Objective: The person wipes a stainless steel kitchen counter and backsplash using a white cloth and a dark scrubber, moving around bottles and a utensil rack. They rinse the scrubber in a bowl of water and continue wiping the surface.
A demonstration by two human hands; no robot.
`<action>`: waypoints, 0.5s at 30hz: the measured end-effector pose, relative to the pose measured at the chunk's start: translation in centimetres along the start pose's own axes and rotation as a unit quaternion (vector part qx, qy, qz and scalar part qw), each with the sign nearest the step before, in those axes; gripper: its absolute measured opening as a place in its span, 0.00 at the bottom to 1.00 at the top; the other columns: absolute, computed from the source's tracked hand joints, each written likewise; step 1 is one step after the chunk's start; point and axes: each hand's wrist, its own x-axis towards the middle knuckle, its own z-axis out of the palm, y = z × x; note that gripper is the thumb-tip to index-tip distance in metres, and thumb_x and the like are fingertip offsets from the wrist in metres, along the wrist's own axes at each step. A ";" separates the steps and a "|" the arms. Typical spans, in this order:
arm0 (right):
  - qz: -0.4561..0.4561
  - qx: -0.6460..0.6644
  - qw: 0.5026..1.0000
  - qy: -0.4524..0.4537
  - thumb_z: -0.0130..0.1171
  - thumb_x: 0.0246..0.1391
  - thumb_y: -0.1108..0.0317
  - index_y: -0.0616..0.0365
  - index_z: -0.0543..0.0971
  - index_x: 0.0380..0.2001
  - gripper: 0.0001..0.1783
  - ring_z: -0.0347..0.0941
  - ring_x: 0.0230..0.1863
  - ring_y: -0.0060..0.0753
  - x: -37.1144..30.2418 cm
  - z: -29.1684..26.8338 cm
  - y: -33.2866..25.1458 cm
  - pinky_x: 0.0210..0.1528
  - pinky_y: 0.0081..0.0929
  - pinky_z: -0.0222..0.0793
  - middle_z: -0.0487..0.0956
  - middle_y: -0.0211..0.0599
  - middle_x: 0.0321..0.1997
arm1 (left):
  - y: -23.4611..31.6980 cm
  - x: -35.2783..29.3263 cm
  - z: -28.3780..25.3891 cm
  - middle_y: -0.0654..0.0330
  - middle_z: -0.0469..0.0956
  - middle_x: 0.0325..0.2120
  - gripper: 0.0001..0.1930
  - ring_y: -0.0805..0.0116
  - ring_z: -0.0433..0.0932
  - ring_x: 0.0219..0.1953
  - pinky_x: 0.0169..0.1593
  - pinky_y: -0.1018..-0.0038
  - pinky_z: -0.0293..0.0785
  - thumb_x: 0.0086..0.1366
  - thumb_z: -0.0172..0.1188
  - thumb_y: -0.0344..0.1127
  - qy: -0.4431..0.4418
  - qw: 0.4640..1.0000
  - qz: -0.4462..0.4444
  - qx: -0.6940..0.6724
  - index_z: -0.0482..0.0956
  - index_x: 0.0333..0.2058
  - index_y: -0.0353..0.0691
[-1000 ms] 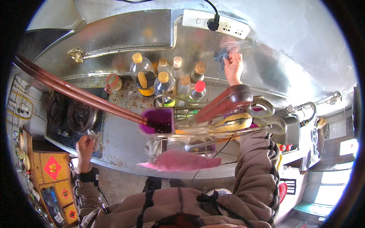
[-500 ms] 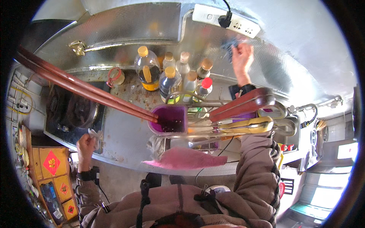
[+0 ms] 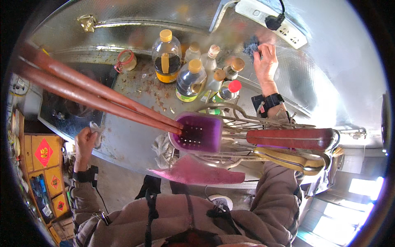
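Against the dimpled metal wall panel, my right hand (image 3: 266, 66) is closed on a dark blue-grey scouring pad (image 3: 250, 48), to the right of the bottles and below the socket strip. My left hand (image 3: 83, 144) pinches a crumpled white cloth or tissue (image 3: 97, 133) over the front edge of the counter, beside the black stove (image 3: 57, 105). Between my arms, close to the camera, a wire rack (image 3: 234, 111) bears a purple holder (image 3: 212, 131) with long reddish-brown chopsticks (image 3: 103, 99). The rack hides part of my right forearm.
Several bottles with yellow, brown, white and red caps (image 3: 234, 86) stand at the wall. A small jar (image 3: 126, 61) sits to their left, near crumbs and stains. A socket strip (image 3: 255, 14) holds a black plug. Red-handled (image 3: 288, 139) and yellow-handled (image 3: 284, 158) utensils and a pink cloth (image 3: 201, 171) are nearby.
My view has shifted, so the bottles appear further right and the rack looms larger. The right hand with the pad has moved slightly left along the wall, closer to the bottles.
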 end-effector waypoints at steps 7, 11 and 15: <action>-0.050 -0.086 0.978 -0.184 0.58 0.44 0.76 0.53 0.74 0.33 0.11 0.73 0.44 0.42 -0.3 0.6 -2.3 0.41 0.37 0.75 0.72 0.34 0.41 | -1.8 0.2 1.4 0.67 0.72 0.19 0.04 0.82 0.69 0.20 0.21 0.80 0.67 0.62 0.59 0.29 -0.025 0.999 0.023 0.016 0.76 0.29 0.35; -0.131 -0.036 0.989 -0.057 0.58 0.45 0.76 0.54 0.74 0.34 0.10 0.73 0.43 0.42 2.7 0.5 -2.4 0.41 0.36 0.75 0.72 0.35 0.40 | -2.1 0.0 0.9 0.67 0.72 0.19 0.05 0.81 0.70 0.20 0.21 0.80 0.67 0.62 0.59 0.30 -0.012 1.000 0.015 0.024 0.76 0.29 0.34; -0.160 -0.050 0.984 -0.067 0.58 0.45 0.77 0.55 0.74 0.33 0.10 0.73 0.43 0.42 3.6 0.5 -3.0 0.41 0.36 0.75 0.72 0.34 0.40 | -1.6 -0.2 1.3 0.66 0.72 0.18 0.05 0.81 0.70 0.20 0.21 0.79 0.67 0.61 0.58 0.30 -0.022 1.000 0.000 0.003 0.76 0.29 0.34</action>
